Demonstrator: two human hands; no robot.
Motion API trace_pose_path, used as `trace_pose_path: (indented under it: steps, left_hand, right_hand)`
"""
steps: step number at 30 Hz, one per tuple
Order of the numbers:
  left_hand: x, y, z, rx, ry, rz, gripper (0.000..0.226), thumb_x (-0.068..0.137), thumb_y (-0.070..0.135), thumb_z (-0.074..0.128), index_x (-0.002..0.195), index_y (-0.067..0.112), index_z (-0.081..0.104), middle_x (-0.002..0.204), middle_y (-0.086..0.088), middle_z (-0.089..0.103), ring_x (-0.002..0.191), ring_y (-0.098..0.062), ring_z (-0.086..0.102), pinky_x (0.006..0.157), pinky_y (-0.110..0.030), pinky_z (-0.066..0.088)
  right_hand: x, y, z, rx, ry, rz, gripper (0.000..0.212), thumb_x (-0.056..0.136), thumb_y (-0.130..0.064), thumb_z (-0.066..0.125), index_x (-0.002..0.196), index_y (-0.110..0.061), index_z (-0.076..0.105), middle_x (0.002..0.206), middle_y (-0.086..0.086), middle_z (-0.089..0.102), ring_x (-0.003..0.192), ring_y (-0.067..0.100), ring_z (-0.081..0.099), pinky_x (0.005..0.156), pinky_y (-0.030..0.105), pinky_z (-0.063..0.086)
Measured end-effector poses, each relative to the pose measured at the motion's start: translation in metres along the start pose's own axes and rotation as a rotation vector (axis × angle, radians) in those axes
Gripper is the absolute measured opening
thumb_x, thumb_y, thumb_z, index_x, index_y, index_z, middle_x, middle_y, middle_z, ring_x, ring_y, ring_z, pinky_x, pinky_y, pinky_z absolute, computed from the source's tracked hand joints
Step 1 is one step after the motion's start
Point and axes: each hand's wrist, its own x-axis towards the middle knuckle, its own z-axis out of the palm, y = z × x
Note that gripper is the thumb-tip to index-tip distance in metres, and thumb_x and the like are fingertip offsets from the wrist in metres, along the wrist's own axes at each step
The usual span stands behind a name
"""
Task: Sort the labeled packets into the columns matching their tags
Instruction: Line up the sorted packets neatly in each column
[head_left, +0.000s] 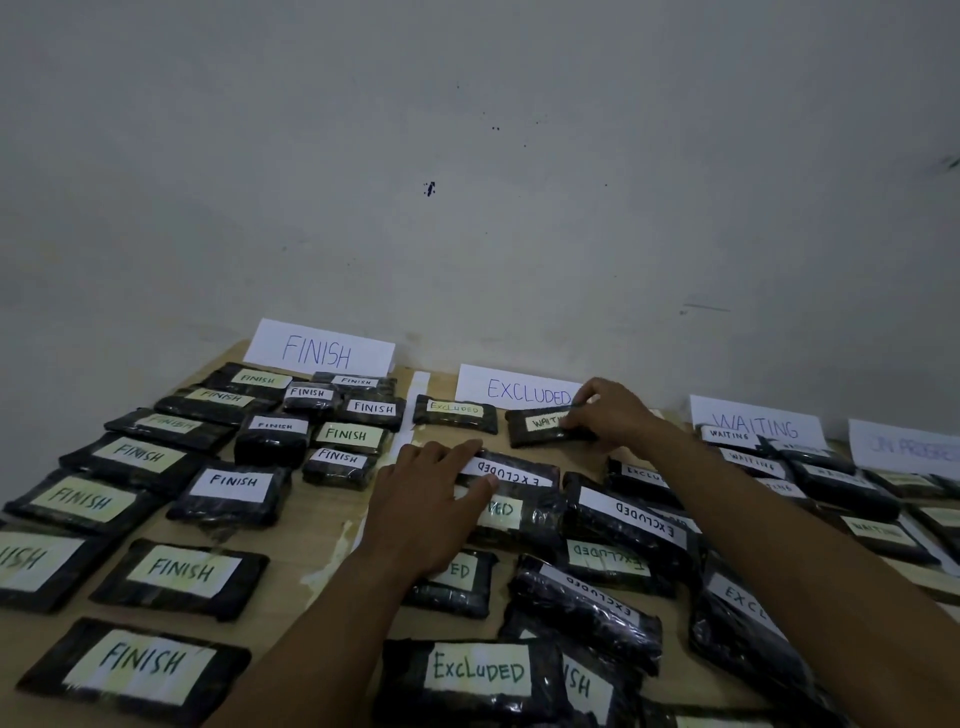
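Head camera looks forward and down, close over the table (311, 540), facing the wall (467, 156).

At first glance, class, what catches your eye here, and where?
Black FINISH packets fill the left of the table, in front of the FINISH card. In the middle, the right hand grips a WAITING packet just before the EXCLUDED card, while the left hand rests on an upside-down EXCLUDED packet.

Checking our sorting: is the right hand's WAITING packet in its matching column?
Out: the WAITING packet lies below the EXCLUDED sign, held by the right hand.
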Motion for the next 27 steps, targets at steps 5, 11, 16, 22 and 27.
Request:
trace_pose_path:
  steps: [5, 11, 16, 22, 27]
  left_hand:
    - [0.000, -0.001, 0.000, 0.004, -0.007, 0.002, 0.069, 0.080, 0.069, 0.019, 0.141, 0.042, 0.037, 0.131, 0.011, 0.051, 0.124, -0.014, 0.036, 0.099, -0.036, 0.030]
    - [0.000, 0.001, 0.000, 0.029, 0.004, 0.019, 0.073, 0.078, 0.071, 0.016, 0.142, 0.041, 0.037, 0.132, 0.011, 0.051, 0.125, -0.014, 0.036, 0.100, -0.037, 0.030]
    - [-0.002, 0.007, -0.006, 0.137, 0.062, 0.046, 0.070, 0.077, 0.070, 0.017, 0.131, 0.042, 0.052, 0.126, 0.011, 0.054, 0.121, -0.016, 0.042, 0.107, -0.042, 0.027]
    - [-0.004, 0.042, -0.023, 0.069, 0.258, 0.354, 0.040, 0.086, 0.047, 0.041, 0.100, 0.025, 0.071, 0.098, 0.003, 0.067, 0.095, -0.020, 0.057, 0.085, -0.035, 0.040]
    - [-0.006, 0.097, -0.033, 0.017, 0.075, 0.573, 0.037, 0.087, 0.045, 0.039, 0.092, 0.025, 0.069, 0.086, 0.008, 0.065, 0.081, -0.015, 0.057, 0.068, -0.030, 0.040]
  right_hand:
    - [-0.001, 0.004, 0.006, -0.161, -0.008, -0.075, 0.028, 0.077, -0.025, 0.080, 0.089, -0.010, 0.059, 0.090, -0.001, 0.053, 0.081, 0.016, 0.050, 0.060, 0.025, 0.038]
    - [-0.003, 0.008, -0.001, -0.034, -0.109, -0.111, 0.024, 0.073, -0.013, 0.082, 0.077, -0.011, 0.059, 0.083, 0.007, 0.062, 0.070, 0.020, 0.057, 0.059, 0.029, 0.047]
    - [-0.021, 0.005, -0.013, 0.148, -0.072, -0.171, 0.019, 0.080, -0.001, 0.073, 0.084, -0.012, 0.059, 0.089, 0.020, 0.065, 0.073, 0.028, 0.061, 0.061, 0.036, 0.050]
    - [-0.079, -0.008, -0.060, 0.298, -0.031, -0.196, 0.022, 0.089, 0.005, 0.056, 0.092, -0.015, 0.065, 0.091, 0.018, 0.067, 0.050, 0.023, 0.063, 0.050, 0.031, 0.055]
    - [-0.152, 0.010, -0.115, 0.433, 0.158, -0.189, 0.024, 0.083, 0.004, 0.067, 0.097, -0.013, 0.059, 0.085, 0.017, 0.065, 0.053, 0.030, 0.062, 0.052, 0.037, 0.053]
